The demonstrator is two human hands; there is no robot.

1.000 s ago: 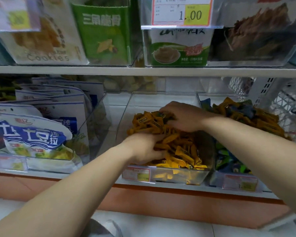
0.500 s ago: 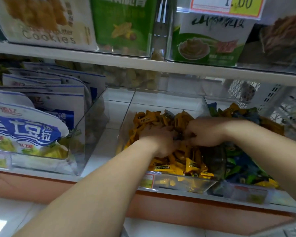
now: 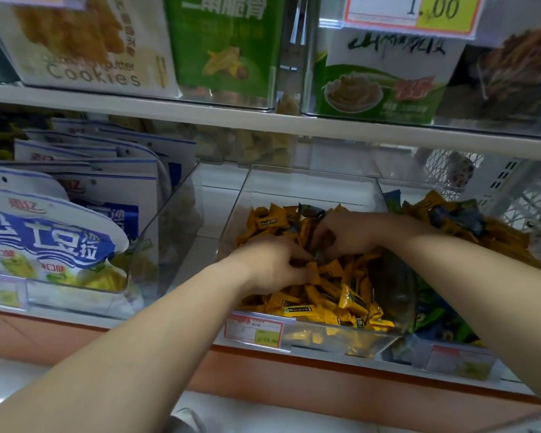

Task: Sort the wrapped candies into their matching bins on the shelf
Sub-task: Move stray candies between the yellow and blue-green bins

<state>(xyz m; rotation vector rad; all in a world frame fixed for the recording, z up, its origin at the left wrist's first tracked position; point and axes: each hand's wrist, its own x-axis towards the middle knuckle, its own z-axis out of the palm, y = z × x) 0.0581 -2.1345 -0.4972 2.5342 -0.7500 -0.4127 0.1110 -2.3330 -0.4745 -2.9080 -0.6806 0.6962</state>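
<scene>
On the lower shelf [image 3: 211,210], a clear middle bin [image 3: 310,185] holds a loose heap of yellow candies [image 3: 325,295], and both hands work inside it.

Left grip [image 3: 275,264]: fingers curled, pinching a yellow piece at the heap's centre.

Right grip [image 3: 347,235]: fingers curled down into the heap just beside the left. Something dark shows under them, but whether it is held cannot be told.

One dark-wrapped candy [image 3: 310,210] lies on top at the back of the heap, out of place among the yellow. The right-hand bin [image 3: 397,185] carries mixed candies [image 3: 497,235] in yellow, blue and green.

Handling assessment: each piece looks very light and small, with a firm core inside thin, glossy film. The film is likely slippery and crinkles under pressure. The heap is unstable, so pieces will probably slide when neighbours are disturbed.

Recommended hold: a fingertip pinch across the body of a single piece or on a crimped wrapper end, lifted straight up. Scooping risks carrying yellow pieces along with the stray.
</scene>
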